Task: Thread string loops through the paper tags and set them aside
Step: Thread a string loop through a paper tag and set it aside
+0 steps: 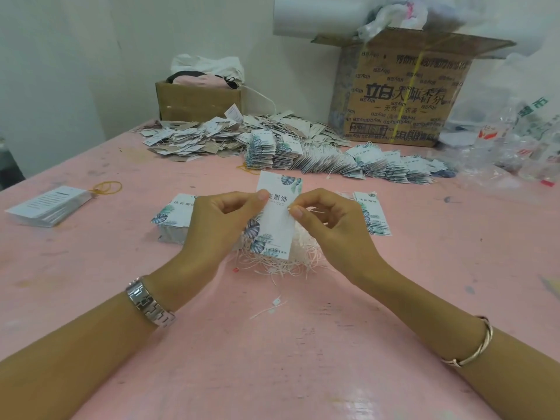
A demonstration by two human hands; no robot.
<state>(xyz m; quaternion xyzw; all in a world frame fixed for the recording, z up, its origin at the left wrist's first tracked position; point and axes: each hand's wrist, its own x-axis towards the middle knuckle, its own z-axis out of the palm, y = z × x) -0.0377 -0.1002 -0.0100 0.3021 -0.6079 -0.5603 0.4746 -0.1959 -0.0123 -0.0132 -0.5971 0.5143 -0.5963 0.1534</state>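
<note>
A white paper tag (277, 219) with leaf print stands upright between my hands. My left hand (221, 225) pinches its left edge with thumb and fingers. Fingertips of my right hand (330, 222) touch the tag's right edge and pinch a thin white string (315, 211). Under the tag lies a heap of white string loops (281, 262). One stack of unthreaded tags (177, 218) sits left of my hands, another (374, 215) to the right. Rows of strung tags (333, 160) lie further back.
On the pink table (288, 344), a stack of printed cards (50, 206) and yellow rubber bands (107, 187) lie at the left. A loose tag pile (194, 139), a small box (198, 100), a large carton (406, 92) and plastic bags (512, 140) line the back.
</note>
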